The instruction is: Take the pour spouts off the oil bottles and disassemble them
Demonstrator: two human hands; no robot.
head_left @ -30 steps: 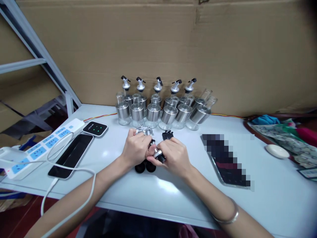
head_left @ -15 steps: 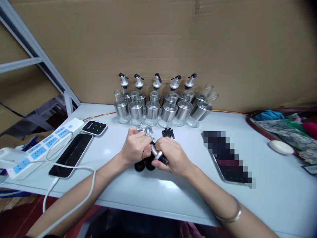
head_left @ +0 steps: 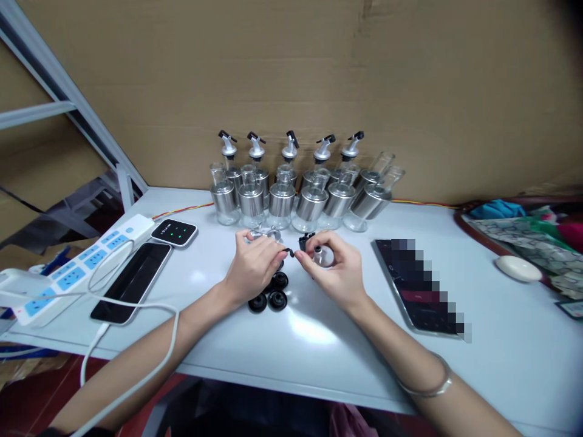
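My left hand pinches a small black flip lever between thumb and forefinger. Opposite it, my right hand has its fingers curled around a silver pourer spout, and its thumb tip meets the lever's right end. Below and between the hands lie several round black stopper bases on the table. More silver spout parts rest just beyond my left fingers. A small group of black levers lies behind my right fingertips, partly covered by them.
Glass bottles with steel bands stand in rows at the back, several topped with pourers. On the left lie a power strip, a phone with a white cable and a small black device. Another phone and a white oval object are right.
The silver spout, earlier tilted across between both hands, now sits back inside my right hand. My hands have shifted so the black lever shows between the fingertips, uncovering the black bases.
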